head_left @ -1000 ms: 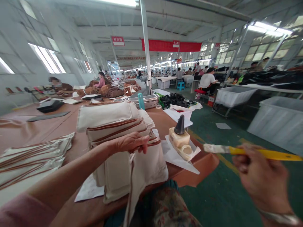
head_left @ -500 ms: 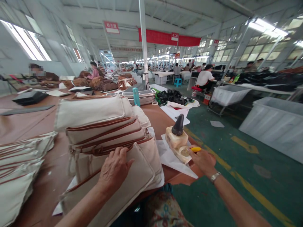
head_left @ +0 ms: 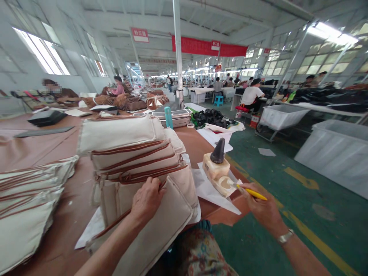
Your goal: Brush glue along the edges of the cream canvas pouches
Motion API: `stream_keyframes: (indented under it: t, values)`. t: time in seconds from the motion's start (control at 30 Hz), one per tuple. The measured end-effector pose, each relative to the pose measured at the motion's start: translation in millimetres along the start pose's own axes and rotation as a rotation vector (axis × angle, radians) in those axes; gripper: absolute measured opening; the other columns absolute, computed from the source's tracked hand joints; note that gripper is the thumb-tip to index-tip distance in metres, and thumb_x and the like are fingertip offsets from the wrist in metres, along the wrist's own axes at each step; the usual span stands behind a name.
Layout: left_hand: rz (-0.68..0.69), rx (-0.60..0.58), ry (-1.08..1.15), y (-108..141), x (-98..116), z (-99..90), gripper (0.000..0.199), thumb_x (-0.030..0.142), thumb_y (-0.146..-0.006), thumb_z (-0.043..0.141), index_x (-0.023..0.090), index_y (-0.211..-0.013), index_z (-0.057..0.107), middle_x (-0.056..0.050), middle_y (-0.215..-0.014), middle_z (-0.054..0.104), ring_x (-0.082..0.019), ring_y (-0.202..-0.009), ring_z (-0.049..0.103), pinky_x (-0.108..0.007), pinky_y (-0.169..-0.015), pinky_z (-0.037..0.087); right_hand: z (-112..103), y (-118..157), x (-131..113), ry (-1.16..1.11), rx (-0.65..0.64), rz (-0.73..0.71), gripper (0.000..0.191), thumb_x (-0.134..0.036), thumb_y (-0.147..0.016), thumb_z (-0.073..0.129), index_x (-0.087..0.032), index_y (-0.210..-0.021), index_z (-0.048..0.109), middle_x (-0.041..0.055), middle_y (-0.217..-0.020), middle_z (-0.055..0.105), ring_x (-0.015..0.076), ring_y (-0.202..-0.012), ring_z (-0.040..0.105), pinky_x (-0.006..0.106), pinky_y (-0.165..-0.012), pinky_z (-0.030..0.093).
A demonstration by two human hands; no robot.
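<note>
My left hand (head_left: pixel 146 201) lies on a cream canvas panel with brown edging (head_left: pixel 149 226), its fingers curled over the panel's upper edge. That panel tops a stack of similar brown-trimmed canvas pieces (head_left: pixel 129 153). My right hand (head_left: pixel 258 207) is shut on a yellow-handled brush (head_left: pixel 251 193), whose pale tip reaches a small round glue dish (head_left: pixel 225 186). The dish sits against a cream block (head_left: pixel 215 166) topped by a black cone (head_left: pixel 218 151), all on a white paper sheet (head_left: pixel 214 195).
A brown-covered worktable (head_left: pixel 66 218) holds another canvas stack (head_left: pixel 28 195), a teal bottle (head_left: pixel 168 117) and stacked trays (head_left: pixel 175 119). Black material (head_left: pixel 208 118) lies beyond. White bins (head_left: pixel 335 149) stand on the green floor at right. Co-workers (head_left: pixel 251 96) sit further off.
My left hand has come down from the raised canvas flap and now lies on the folded-over panel. My right hand has moved in from the right, bringing the brush tip to the dish.
</note>
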State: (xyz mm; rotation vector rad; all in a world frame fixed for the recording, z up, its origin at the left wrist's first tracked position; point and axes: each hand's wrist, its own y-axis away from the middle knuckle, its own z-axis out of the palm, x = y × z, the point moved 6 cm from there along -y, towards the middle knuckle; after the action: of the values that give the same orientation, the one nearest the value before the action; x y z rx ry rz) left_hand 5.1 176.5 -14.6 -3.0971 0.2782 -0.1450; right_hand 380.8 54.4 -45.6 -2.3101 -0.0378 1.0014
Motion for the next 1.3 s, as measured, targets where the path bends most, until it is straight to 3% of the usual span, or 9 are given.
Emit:
stream_keyframes:
  t: [0.13, 0.27, 0.37, 0.5, 0.67, 0.83, 1.0, 1.1, 1.3]
  values:
    - [-0.09, -0.052, 0.295, 11.5, -11.2, 12.0, 0.03, 0.038, -0.091, 0.058, 0.021, -0.116, 0.055, -0.008, -0.108, 0.07, -0.027, -0.097, 0.067, -0.035, -0.08, 0.047, -2.7, 8.6, 11.9, 0.019, 0.079, 0.045, 0.034, -0.051, -0.094, 0.06, -0.02, -0.093, 0.073, 0.0078, -0.084, 0.071, 0.0256, -0.071, 0.066, 0.034, -0.065, 0.052]
    - [0.085, -0.056, 0.693, 24.3, -4.0, 20.5, 0.051, 0.03, -0.086, 0.062, 0.023, -0.135, 0.05, -0.005, -0.116, 0.07, -0.023, -0.103, 0.066, -0.032, -0.09, 0.047, -21.3, 17.3, 1.3, 0.017, 0.223, 0.296, 0.039, -0.055, -0.092, 0.062, -0.017, -0.093, 0.071, 0.0056, -0.069, 0.066, 0.0213, -0.055, 0.06, 0.028, -0.048, 0.044]
    - [0.21, -0.147, 0.866, 37.3, 13.2, 19.8, 0.033, 0.032, -0.086, 0.059, 0.02, -0.117, 0.065, -0.002, -0.101, 0.071, -0.019, -0.09, 0.064, -0.027, -0.081, 0.047, -20.4, 17.7, -28.2, -0.388, 0.307, 0.506, 0.04, -0.054, -0.086, 0.073, -0.016, -0.098, 0.07, 0.0047, -0.07, 0.064, 0.0158, -0.053, 0.054, 0.022, -0.046, 0.042]
    - [0.194, -0.182, 0.83, 54.1, 25.4, 9.7, 0.022, 0.036, -0.084, 0.063, 0.017, -0.091, 0.07, 0.0, -0.078, 0.063, -0.015, -0.073, 0.055, -0.024, -0.066, 0.041, 3.1, 8.1, -79.4, -0.853, 0.287, 0.545, 0.033, -0.042, -0.08, 0.083, -0.015, -0.09, 0.069, 0.0, -0.061, 0.055, 0.0089, -0.046, 0.042, 0.015, -0.039, 0.031]
    - [0.231, -0.16, 0.874, 70.4, 33.3, -4.9, 0.015, 0.03, -0.08, 0.065, 0.016, -0.082, 0.069, 0.001, -0.076, 0.057, -0.015, -0.072, 0.051, -0.024, -0.065, 0.038, 29.8, 5.5, -109.5, -0.98, 0.205, 0.52, 0.03, -0.039, -0.078, 0.083, -0.016, -0.086, 0.066, -0.0029, -0.055, 0.049, 0.0073, -0.041, 0.037, 0.014, -0.036, 0.027]
    - [0.272, -0.209, 0.998, 81.5, 44.6, -12.9, 0.012, 0.027, -0.08, 0.066, 0.015, -0.079, 0.068, 0.001, -0.077, 0.054, -0.013, -0.071, 0.051, -0.023, -0.065, 0.037, 54.1, 1.6, -111.6, -0.897, 0.071, 0.55, 0.035, -0.044, -0.078, 0.083, -0.015, -0.082, 0.064, -0.0012, -0.057, 0.051, 0.0091, -0.045, 0.042, 0.015, -0.038, 0.032]
    - [0.288, -0.201, 0.989, 85.2, 47.7, -14.0, 0.01, 0.025, -0.081, 0.068, 0.015, -0.078, 0.069, 0.0, -0.077, 0.053, -0.012, -0.069, 0.051, -0.021, -0.062, 0.037, 41.9, -0.7, -105.3, -0.891, 0.177, 0.525, 0.033, -0.043, -0.08, 0.082, -0.015, -0.082, 0.064, -0.0029, -0.056, 0.049, 0.0077, -0.044, 0.038, 0.013, -0.036, 0.028]
    - [0.346, -0.157, 0.937, 87.9, 50.5, -11.0, 0.01, 0.025, -0.084, 0.067, 0.016, -0.082, 0.07, 0.001, -0.077, 0.054, -0.011, -0.068, 0.051, -0.02, -0.061, 0.037, 43.4, 3.6, -103.6, -0.856, 0.108, 0.518, 0.032, -0.044, -0.082, 0.081, -0.016, -0.084, 0.065, -0.0021, -0.055, 0.05, 0.0092, -0.044, 0.042, 0.014, -0.037, 0.031]
    - [0.66, 0.171, 0.598, 110.6, 63.8, -22.6, 0.011, 0.021, -0.095, 0.057, 0.019, -0.094, 0.069, -0.002, -0.082, 0.061, -0.012, -0.07, 0.055, -0.021, -0.063, 0.039, 25.7, -1.6, -97.4, -0.815, 0.212, 0.462, 0.03, -0.043, -0.086, 0.077, -0.015, -0.081, 0.065, -0.0023, -0.054, 0.048, 0.0091, -0.044, 0.042, 0.016, -0.038, 0.029]
